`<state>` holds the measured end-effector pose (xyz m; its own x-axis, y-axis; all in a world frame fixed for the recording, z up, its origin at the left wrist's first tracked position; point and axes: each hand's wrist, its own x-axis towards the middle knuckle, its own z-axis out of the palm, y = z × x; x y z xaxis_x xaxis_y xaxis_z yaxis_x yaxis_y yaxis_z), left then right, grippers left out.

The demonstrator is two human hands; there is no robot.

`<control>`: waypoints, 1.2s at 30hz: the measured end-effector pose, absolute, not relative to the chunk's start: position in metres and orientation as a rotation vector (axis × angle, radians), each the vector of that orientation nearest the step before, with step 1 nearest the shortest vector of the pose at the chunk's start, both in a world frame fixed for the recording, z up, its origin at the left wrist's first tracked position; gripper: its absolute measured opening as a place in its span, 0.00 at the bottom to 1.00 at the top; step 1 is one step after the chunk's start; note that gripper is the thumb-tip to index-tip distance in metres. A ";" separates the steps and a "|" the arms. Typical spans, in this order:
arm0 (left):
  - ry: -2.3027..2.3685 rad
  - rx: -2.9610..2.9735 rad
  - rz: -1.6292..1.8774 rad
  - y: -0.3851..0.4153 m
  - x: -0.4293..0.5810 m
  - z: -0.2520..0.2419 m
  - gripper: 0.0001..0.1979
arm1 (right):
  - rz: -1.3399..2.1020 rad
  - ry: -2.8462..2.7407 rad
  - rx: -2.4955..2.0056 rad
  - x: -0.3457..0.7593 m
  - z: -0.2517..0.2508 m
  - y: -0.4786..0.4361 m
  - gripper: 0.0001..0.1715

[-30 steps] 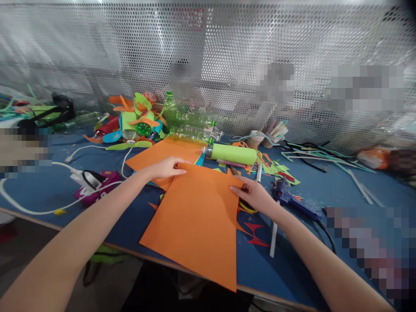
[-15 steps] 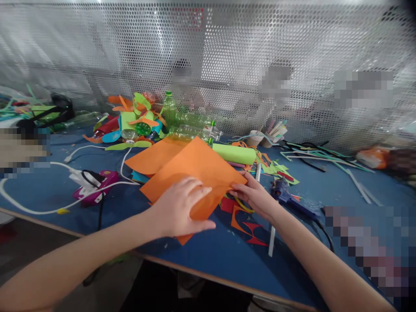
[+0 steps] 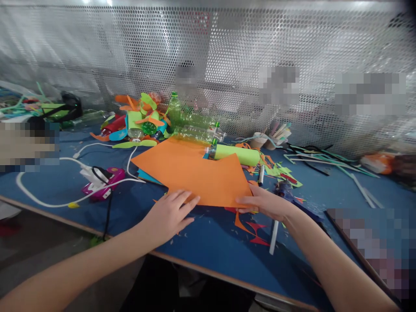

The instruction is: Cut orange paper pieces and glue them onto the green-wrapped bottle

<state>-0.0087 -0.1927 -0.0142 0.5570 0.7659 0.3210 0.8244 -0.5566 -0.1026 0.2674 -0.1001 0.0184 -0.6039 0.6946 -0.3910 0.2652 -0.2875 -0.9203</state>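
An orange sheet of paper [image 3: 211,182] lies in the middle, over the near part of another orange sheet [image 3: 165,154]. My right hand [image 3: 264,203] pinches its right near corner, thumb on top and fingers at the edge. My left hand [image 3: 172,214] rests at the left end of the near edge, fingers apart and fingertips touching the paper. Some blue paper [image 3: 149,177] shows beneath the orange sheets. Just beyond lies a bottle wrapped in lime green paper [image 3: 238,154].
A blue glue gun [image 3: 299,203] and a white stick [image 3: 273,237] lie right. Red scraps [image 3: 258,234] sit nearby. At left are a purple power strip [image 3: 105,184] and white cable [image 3: 42,203]. Green bottles [image 3: 198,125] and paper-bladed bottle crafts [image 3: 139,119] stand along the perforated screen [image 3: 234,52].
The orange sheet has turned and come down flatter over the other one. My left hand has slid back off its middle to the near edge; my right hand still grips the corner.
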 end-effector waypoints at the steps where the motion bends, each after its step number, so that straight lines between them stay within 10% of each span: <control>1: -1.320 -2.538 -0.378 -0.192 -0.012 -0.015 0.22 | 1.978 -1.660 -1.210 0.267 0.019 -0.101 0.30; 7: -1.195 -2.573 -0.430 -0.192 -0.027 -0.017 0.17 | 1.815 -1.914 -1.327 0.260 0.014 -0.103 0.31; 14: -1.247 -2.674 -0.491 -0.208 -0.034 -0.019 0.14 | 0.304 -2.285 -1.323 0.244 -0.002 -0.158 0.27; 21: -1.351 -2.822 -0.654 -0.222 -0.037 -0.020 0.12 | 0.341 -2.579 -1.070 0.245 -0.016 -0.193 0.11; 36: -2.133 -2.590 -0.782 -0.206 -0.065 -0.019 0.15 | 0.178 -2.253 -1.535 0.246 -0.030 -0.177 0.14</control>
